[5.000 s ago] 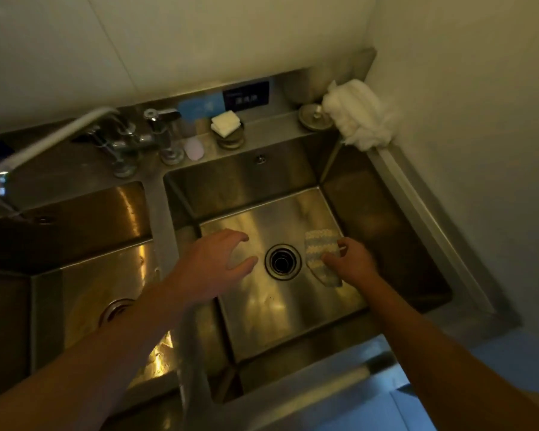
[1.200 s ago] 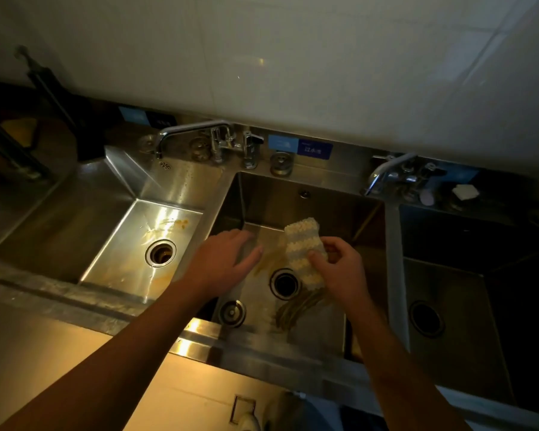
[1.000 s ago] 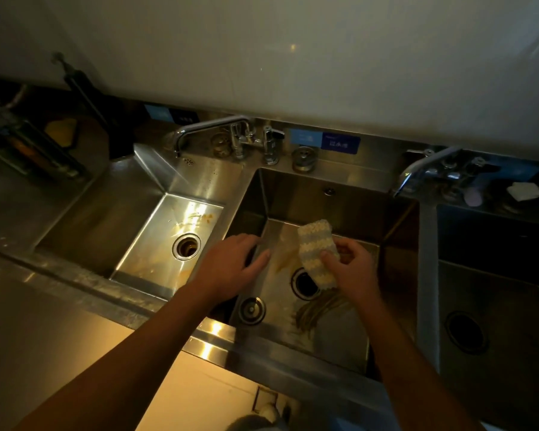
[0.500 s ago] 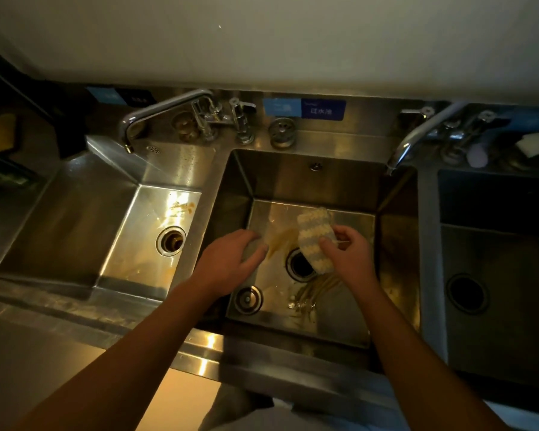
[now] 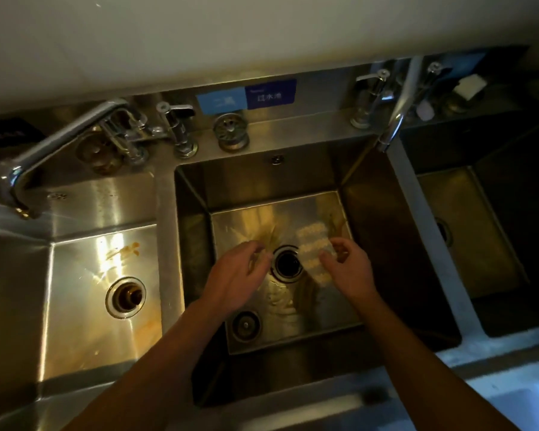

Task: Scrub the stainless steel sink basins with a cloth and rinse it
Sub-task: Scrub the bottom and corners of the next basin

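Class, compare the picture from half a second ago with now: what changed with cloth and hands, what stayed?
The cloth has sunk toward the floor of the middle basin beside the drain, blurred; the right hand has loosened its fingers; whether they still pinch it is unclear. The left hand stays open over that basin.

The cloth (image 5: 315,248) is a motion-blurred smear beside the right hand (image 5: 350,270), so whether it is gripped cannot be told.

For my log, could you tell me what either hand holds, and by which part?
The right hand appears to pinch the blurred cloth by its right edge; the left hand holds nothing.
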